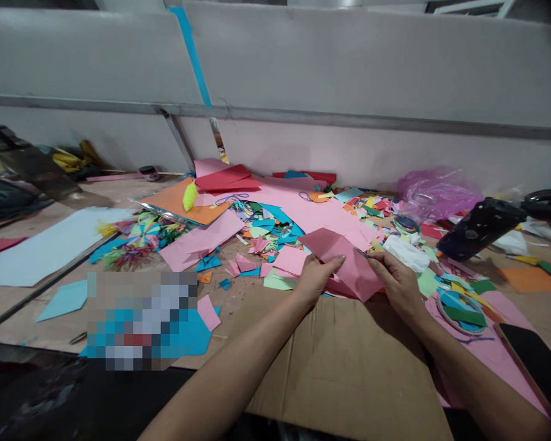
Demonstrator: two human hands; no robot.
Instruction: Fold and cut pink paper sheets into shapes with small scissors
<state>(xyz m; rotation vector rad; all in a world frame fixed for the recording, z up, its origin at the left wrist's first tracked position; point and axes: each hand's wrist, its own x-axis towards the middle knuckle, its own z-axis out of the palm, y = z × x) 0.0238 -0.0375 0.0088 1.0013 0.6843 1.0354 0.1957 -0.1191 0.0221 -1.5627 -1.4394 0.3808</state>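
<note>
Presently, creased pink sheet (357, 275) is between the hands: left hand (319, 278) pinches one side, right hand (395, 282) a thin dark item at the other. Right of these, round rim (464, 331) encloses green, blue scraps (463, 314); leftward, clear sleeve (174, 216) holds orange sheet (206, 213).

Both grips (316, 278) (400, 283) in pinches, forearms (239, 367) (475, 367) outstretched

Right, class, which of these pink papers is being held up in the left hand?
The creased pink sheet, pinched under the thumb of the left hand; the other pink pieces lie spread out, unheld.
</note>
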